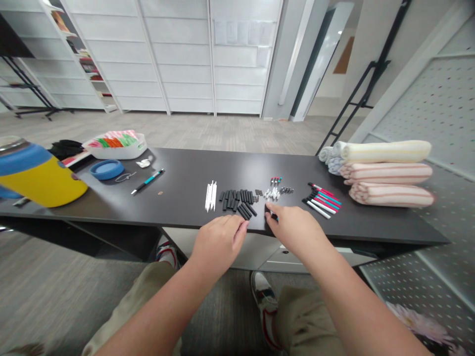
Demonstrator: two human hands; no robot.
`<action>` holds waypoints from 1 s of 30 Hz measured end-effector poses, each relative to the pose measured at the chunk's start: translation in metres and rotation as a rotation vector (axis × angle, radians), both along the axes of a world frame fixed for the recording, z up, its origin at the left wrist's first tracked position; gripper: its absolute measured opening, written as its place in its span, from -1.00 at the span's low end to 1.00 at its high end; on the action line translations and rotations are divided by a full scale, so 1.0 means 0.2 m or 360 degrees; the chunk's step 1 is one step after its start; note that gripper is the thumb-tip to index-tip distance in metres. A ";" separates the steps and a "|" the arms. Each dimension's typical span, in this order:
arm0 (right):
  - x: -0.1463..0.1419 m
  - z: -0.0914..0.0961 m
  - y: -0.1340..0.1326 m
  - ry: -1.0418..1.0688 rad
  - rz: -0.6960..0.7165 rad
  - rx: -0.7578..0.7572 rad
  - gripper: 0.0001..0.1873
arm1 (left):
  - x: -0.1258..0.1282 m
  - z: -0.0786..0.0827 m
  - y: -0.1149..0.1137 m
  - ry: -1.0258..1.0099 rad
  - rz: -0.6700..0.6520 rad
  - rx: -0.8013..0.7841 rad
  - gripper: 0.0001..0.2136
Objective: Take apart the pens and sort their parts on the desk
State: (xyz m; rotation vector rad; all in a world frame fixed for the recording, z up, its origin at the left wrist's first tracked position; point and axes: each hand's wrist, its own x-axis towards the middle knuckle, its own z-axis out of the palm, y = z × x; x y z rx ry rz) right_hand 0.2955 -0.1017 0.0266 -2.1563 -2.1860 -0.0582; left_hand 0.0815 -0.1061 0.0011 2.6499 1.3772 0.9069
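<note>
My left hand [218, 241] is at the table's front edge with its fingers curled together; whatever they hold, if anything, is hidden. Just beyond it lie several short black tubes [233, 198], like pen grips. My right hand [295, 225] pinches a small black pen part [273, 216], mostly covered by the fingers. Ahead of that hand are small white pieces [272, 193], small metal pieces [287, 190] and tiny coloured-tipped parts [275, 181]. White pen refills [211, 196] lie left of the tubes. Red, teal and white pen barrels [324, 200] rest to the right.
Rolled towels [389, 173] are stacked at the dark table's [178, 198] right end. On the left are a yellow-and-blue container [40, 173], a blue ring-shaped lid [107, 169], a teal-and-black pen [147, 182] and a white basket [139, 147] of colourful packets.
</note>
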 end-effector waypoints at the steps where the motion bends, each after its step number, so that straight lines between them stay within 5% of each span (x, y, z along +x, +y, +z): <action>1: 0.01 0.00 0.00 0.0008 -0.0007 0.0010 -0.62 | 0.00 0.00 0.00 -0.0001 0.0000 0.0001 -0.80; 21: 0.02 -0.01 0.02 0.0096 -0.0097 0.0088 -0.61 | 0.00 0.01 0.00 -0.0040 -0.0020 -0.0019 -0.81; 30: -0.09 0.04 -0.03 0.0890 0.0458 0.0532 -0.72 | 0.00 0.01 -0.01 -0.0110 -0.0088 -0.0021 -0.82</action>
